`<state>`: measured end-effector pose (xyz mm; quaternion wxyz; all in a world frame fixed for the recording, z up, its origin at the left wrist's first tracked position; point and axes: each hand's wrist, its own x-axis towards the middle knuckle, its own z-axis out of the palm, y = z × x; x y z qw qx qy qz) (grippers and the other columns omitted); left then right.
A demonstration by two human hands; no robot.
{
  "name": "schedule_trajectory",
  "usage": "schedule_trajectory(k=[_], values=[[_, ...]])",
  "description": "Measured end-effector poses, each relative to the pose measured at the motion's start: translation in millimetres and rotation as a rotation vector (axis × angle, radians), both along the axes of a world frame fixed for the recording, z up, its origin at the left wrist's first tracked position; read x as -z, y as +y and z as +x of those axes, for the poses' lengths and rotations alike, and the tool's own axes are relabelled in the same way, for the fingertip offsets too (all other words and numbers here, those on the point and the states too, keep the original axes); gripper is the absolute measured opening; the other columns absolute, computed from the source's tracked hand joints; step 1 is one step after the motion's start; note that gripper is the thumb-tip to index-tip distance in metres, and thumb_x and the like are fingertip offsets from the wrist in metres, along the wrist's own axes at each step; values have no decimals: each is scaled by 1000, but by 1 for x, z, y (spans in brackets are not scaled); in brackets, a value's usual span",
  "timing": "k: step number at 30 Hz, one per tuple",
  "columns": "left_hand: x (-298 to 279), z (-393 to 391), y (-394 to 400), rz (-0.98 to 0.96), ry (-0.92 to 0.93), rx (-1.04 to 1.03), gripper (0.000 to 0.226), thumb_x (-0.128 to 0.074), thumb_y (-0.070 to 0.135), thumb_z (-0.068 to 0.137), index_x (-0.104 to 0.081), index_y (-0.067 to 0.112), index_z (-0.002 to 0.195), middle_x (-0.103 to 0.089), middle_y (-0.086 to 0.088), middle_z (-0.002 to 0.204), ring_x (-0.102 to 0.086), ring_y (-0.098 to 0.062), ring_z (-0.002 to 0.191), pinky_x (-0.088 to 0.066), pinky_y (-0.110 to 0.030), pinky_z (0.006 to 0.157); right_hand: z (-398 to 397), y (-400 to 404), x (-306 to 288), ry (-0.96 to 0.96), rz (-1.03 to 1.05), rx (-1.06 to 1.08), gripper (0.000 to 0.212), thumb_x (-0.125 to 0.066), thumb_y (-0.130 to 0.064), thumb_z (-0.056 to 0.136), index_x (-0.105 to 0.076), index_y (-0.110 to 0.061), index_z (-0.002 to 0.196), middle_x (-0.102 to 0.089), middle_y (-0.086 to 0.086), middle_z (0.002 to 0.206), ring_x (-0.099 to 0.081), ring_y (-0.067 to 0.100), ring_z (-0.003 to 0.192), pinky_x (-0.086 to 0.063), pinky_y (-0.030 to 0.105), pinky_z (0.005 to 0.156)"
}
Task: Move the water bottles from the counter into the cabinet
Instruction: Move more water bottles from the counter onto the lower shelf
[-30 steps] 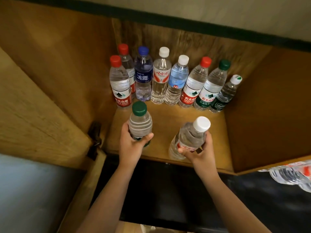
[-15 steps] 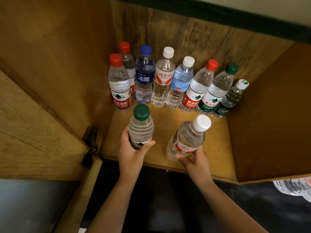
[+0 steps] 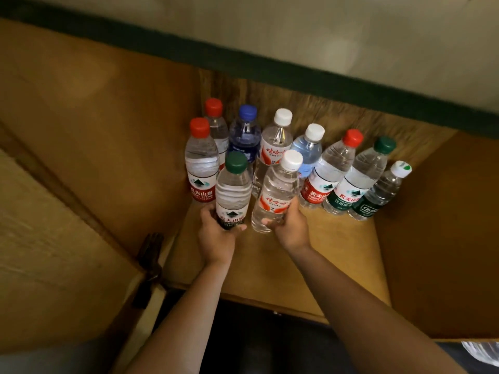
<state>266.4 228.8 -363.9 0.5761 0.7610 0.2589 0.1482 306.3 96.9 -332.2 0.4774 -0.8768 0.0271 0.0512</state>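
My left hand (image 3: 216, 238) grips the base of the green-capped bottle (image 3: 232, 193), and my right hand (image 3: 290, 229) is curled round the low part of the white-capped bottle (image 3: 276, 193). Both stand on the wooden cabinet shelf (image 3: 337, 252), caps up, the white-capped one leaning slightly right. Just behind them, a row of bottles (image 3: 334, 171) stands upright against the cabinet's back wall.

I'm gripping clear, glossy plastic in both hands: the green-capped bottle (image 3: 232, 195) and the white-capped bottle (image 3: 276, 194), labels shining slick. The cabinet shelf (image 3: 310, 255) is looking like smooth, matt wood; the back panel (image 3: 310, 112) is showing rough, streaky grain.
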Motion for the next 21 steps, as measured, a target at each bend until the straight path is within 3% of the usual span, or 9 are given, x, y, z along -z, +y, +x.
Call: schedule_trajectory(k=[6, 11, 13, 16, 21], values=[[-4, 31, 4, 144, 90, 16, 63, -85, 17, 59, -47, 9, 109, -64, -12, 115, -60, -31, 108, -44, -29, 79, 15, 13, -6, 24, -91, 13, 63, -72, -12, 76, -32, -18, 125, -59, 6, 126, -55, 26, 116, -43, 36, 93], [-6, 25, 6, 177, 71, 82, 59, -78, 16, 69, -48, 11, 119, -58, -10, 126, -54, -28, 119, -47, -38, 94, 18, 16, -7, 40, -125, 14, 61, -72, -16, 77, -31, -17, 123, -59, 8, 126, -55, 28, 116, -43, 37, 92], [-3, 12, 6, 115, 55, 97, 66, -74, 16, 75, -44, 13, 134, -47, -10, 137, -45, -26, 128, -40, -43, 105, 18, 16, -7, 46, -126, 19, 61, -72, -16, 77, -31, -16, 123, -59, 9, 125, -55, 29, 115, -43, 37, 92], [-2, -13, 0, -59, 106, 97, 75, -65, 18, 84, -23, 22, 146, -31, -11, 149, -30, -25, 139, -31, -43, 112, 18, 17, -8, 54, -116, 35, 61, -72, -15, 76, -32, -18, 122, -60, 8, 124, -56, 29, 115, -44, 39, 92], [-18, -18, -20, -483, 23, 257, 79, -53, 1, 89, -7, 25, 149, -35, 0, 149, -30, -16, 138, -28, -38, 114, 18, 18, -7, 53, -131, 47, 64, -72, -16, 76, -30, -21, 124, -61, 7, 122, -57, 29, 113, -44, 37, 89]])
